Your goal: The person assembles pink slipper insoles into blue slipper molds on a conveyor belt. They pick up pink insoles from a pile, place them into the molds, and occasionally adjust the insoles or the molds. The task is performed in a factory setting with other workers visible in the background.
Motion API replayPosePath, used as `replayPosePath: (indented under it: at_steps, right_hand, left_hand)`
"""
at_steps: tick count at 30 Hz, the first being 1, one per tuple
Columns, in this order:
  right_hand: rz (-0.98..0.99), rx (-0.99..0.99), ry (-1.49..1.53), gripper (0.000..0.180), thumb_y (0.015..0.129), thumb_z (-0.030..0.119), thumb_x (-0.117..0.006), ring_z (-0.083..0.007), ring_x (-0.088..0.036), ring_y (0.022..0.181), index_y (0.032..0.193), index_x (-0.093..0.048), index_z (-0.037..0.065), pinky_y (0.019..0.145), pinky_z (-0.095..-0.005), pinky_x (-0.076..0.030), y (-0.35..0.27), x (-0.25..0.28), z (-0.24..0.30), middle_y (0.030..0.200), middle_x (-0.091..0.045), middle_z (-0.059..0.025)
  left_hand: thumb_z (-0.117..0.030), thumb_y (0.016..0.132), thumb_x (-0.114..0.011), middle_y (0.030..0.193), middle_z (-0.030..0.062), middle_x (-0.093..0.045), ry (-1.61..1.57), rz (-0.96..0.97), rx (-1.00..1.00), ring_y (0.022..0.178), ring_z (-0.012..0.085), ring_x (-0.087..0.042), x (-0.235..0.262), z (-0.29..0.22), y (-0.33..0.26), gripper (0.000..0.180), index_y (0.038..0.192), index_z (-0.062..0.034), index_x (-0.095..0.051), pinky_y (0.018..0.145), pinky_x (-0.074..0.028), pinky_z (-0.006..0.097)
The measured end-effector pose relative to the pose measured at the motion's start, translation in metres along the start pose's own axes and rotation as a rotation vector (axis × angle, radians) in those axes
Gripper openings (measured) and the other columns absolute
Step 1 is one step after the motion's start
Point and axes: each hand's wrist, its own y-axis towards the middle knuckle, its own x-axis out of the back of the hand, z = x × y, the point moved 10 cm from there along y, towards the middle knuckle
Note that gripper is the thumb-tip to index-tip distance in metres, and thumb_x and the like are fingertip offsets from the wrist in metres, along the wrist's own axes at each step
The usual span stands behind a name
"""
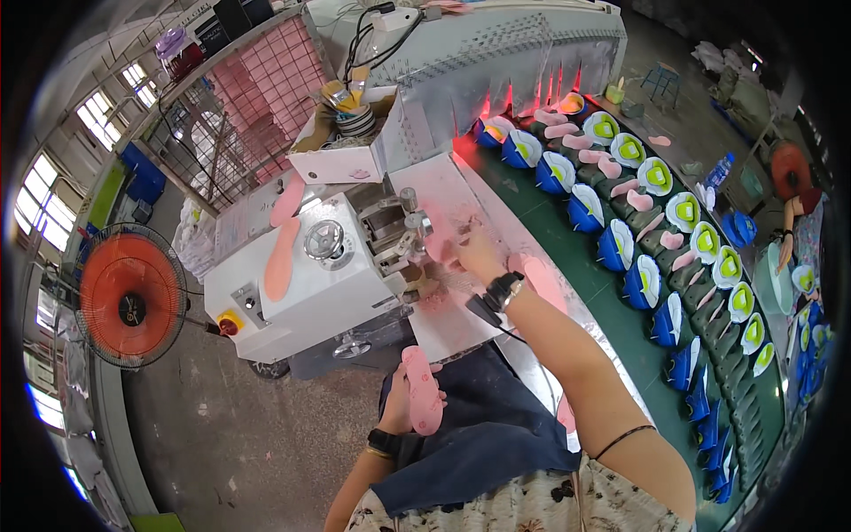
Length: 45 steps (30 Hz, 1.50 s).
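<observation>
My left hand [396, 410] is down by my lap, closed around a pink insole [424, 390] with small marks on its face. My right hand [480, 257] reaches forward to the working head [409, 235] of a white bench machine [306, 275]. Its fingers are closed on a second pink insole [438, 246], which lies against the metal parts; its far end is partly hidden there. Pink dust covers the white worktop [448, 324] around that hand. Two more pink insoles, one being a long insole [280, 259], rest on top of the machine.
Right of the worktop, a green conveyor [576, 266] carries rows of blue and white shoe uppers [586, 207] and more pink insoles. A white box [341, 164] with brushes stands behind the machine. An orange fan [133, 306] is at left. Another person's arm [787, 235] shows at far right.
</observation>
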Motion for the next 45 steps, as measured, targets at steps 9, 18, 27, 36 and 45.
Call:
replayPosePath:
  at_steps: [9,18,27,36,45]
  right_hand:
    - [0.093,0.050,-0.401,0.041,0.086,0.039,-0.057,-0.0413,-0.062,0.087,0.106,-0.062,0.004,0.077,-0.0467,-0.049,-0.005,0.017,0.051,0.098,-0.065,-0.0214]
    - [-0.234,-0.094,0.312,0.027,0.087,0.026,-0.062,-0.0179,-0.065,0.060,0.094,-0.061,0.000,0.049,-0.0309,-0.048,0.037,0.032,-0.006,0.073,-0.064,-0.0100]
    - [-0.874,-0.191,0.247,0.018,0.089,0.014,-0.054,-0.0238,-0.060,0.049,0.102,-0.047,0.004,0.040,-0.0355,-0.048,-0.162,0.456,-0.142,0.075,-0.059,-0.0167]
    - [-1.138,-0.838,-0.644,0.037,0.074,0.018,-0.064,-0.0306,-0.064,0.098,0.106,-0.064,0.001,0.084,-0.0387,-0.049,-0.419,0.741,-0.228,0.102,-0.067,-0.0188]
    - [-1.148,0.149,-0.348,0.017,0.075,0.006,-0.059,-0.0222,-0.059,0.073,0.092,-0.063,0.006,0.062,-0.0362,-0.046,-0.263,0.535,-0.128,0.077,-0.060,-0.0101]
  left_hand:
    - [-0.042,0.097,-0.033,0.076,0.0080,-0.056,0.142,-0.114,-0.044,0.065,0.0229,-0.064,0.017,0.001,-0.011,0.054,0.119,0.0036,-0.052,0.059,-0.057,0.036]
    - [-0.044,0.098,-0.033,0.097,0.0204,-0.060,0.125,-0.033,-0.172,0.081,0.0301,-0.066,0.007,-0.003,-0.018,0.056,0.131,0.0014,-0.039,0.069,-0.057,0.042]
    - [-0.045,0.095,-0.047,0.102,0.0203,-0.061,0.274,-0.044,-0.113,0.083,0.0321,-0.064,-0.005,0.021,0.027,0.057,0.128,0.0009,-0.040,0.073,-0.054,0.041]
    - [-0.036,0.098,-0.047,0.106,0.0080,-0.058,0.299,-0.113,-0.127,0.093,0.0176,-0.059,-0.025,0.023,0.031,0.043,0.123,-0.0003,-0.050,0.080,-0.050,0.032]
    - [-0.023,0.094,-0.052,0.108,0.0092,-0.058,0.290,-0.017,-0.048,0.097,0.0217,-0.059,-0.023,0.043,0.036,0.035,0.121,0.0002,-0.051,0.084,-0.049,0.035]
